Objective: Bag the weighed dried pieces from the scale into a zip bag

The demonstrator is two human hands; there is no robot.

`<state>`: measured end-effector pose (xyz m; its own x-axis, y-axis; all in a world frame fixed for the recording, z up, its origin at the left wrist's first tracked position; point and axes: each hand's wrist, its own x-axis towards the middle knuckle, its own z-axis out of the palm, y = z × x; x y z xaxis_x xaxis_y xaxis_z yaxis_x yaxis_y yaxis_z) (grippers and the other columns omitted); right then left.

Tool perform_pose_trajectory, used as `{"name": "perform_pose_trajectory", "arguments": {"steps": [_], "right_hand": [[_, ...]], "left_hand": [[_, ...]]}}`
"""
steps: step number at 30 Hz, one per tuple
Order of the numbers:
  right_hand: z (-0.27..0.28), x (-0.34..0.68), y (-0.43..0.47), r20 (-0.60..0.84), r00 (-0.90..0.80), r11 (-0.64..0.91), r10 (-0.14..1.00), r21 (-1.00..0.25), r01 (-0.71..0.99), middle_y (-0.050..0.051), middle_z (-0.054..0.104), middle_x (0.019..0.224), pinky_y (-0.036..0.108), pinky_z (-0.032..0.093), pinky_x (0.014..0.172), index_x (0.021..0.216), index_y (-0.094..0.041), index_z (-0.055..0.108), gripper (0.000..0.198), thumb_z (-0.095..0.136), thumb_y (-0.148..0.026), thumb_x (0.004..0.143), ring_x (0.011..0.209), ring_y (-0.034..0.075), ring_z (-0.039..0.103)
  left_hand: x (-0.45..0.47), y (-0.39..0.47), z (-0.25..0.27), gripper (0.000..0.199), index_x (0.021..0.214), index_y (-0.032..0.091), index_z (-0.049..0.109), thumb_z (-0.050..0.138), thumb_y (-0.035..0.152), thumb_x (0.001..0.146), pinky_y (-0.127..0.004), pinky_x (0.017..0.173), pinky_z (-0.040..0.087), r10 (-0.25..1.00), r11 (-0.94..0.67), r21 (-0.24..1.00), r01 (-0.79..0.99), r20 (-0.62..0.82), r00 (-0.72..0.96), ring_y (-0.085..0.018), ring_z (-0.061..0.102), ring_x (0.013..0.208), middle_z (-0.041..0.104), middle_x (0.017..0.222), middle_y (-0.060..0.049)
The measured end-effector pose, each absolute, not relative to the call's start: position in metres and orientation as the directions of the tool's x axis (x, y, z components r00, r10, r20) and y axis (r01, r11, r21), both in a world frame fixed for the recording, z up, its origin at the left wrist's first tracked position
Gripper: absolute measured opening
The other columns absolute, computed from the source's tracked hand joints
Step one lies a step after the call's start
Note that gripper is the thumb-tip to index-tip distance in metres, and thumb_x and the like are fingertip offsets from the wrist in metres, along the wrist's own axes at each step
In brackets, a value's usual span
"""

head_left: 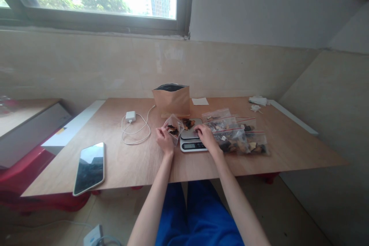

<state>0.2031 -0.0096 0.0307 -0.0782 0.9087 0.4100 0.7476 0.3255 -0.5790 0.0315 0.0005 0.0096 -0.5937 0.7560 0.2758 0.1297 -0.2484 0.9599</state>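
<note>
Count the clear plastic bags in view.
6 visible: a bag in the left hand; five overlap right of the digital scale: rear, middle left, middle right, front left, front right. Overlap may hide others.

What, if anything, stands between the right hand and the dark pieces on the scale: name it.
Nothing visible: only bare scale plate lies between the right hand and the dark pieces. The clear bag is on their other side.

You have two hands [165, 140] [204, 135] at one bench [123, 169], with one scale [190, 135], one brown pouch [173, 102], one phone [90, 168], one charger [130, 116], one open clear bag [176, 120], about five overlapping zip bags [232, 138].
</note>
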Motion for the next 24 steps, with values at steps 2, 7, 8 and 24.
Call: {"name": "perform_pose_trajectory", "arguments": {"steps": [2,7,8,24], "right_hand": [[0.035,0.2,-0.01,0.409,-0.08,0.332,0.909,-0.594,0.733,0.003,0.064,0.079,0.032,0.046,0.079,0.077,-0.019,0.062,0.025,0.042,-0.003,0.075,0.08,0.017,0.059],[0.054,0.18,-0.009,0.443,0.005,0.359,0.897,-0.733,0.577,0.002,0.069,0.084,0.028,0.049,0.073,0.084,-0.02,0.063,0.016,0.05,-0.014,0.077,0.074,0.015,0.063],[0.058,0.174,-0.008,0.449,0.01,0.372,0.893,-0.752,0.544,0.002,0.069,0.083,0.027,0.049,0.072,0.083,-0.02,0.064,0.015,0.051,-0.015,0.077,0.074,0.014,0.063],[0.046,0.166,0.016,0.551,-0.035,0.407,0.834,-0.57,0.714,0.01,0.056,0.109,0.035,0.04,0.097,0.103,-0.018,0.061,0.027,0.045,-0.012,0.081,0.109,0.02,0.052]], "left_hand": [[0.031,0.001,0.009,0.029,0.076,0.022,0.048,0.032,0.043,0.088,-0.026,0.065,0.046,0.751,-0.245,0.961,0.132,0.274,-0.601,-0.017,0.066,0.081,0.069,0.094,-0.006],[0.032,0.002,0.008,0.029,0.076,0.021,0.048,0.033,0.043,0.088,-0.026,0.066,0.046,0.754,-0.251,0.958,0.14,0.284,-0.593,-0.017,0.066,0.08,0.069,0.092,-0.006],[0.032,0.002,0.008,0.029,0.076,0.021,0.048,0.033,0.043,0.088,-0.026,0.066,0.046,0.754,-0.249,0.958,0.139,0.282,-0.593,-0.017,0.066,0.08,0.069,0.093,-0.006],[0.034,0.0,0.011,0.026,0.079,0.022,0.048,0.033,0.041,0.089,-0.026,0.068,0.047,0.763,-0.253,0.962,0.104,0.265,-0.59,-0.016,0.066,0.082,0.068,0.099,-0.005]]}}
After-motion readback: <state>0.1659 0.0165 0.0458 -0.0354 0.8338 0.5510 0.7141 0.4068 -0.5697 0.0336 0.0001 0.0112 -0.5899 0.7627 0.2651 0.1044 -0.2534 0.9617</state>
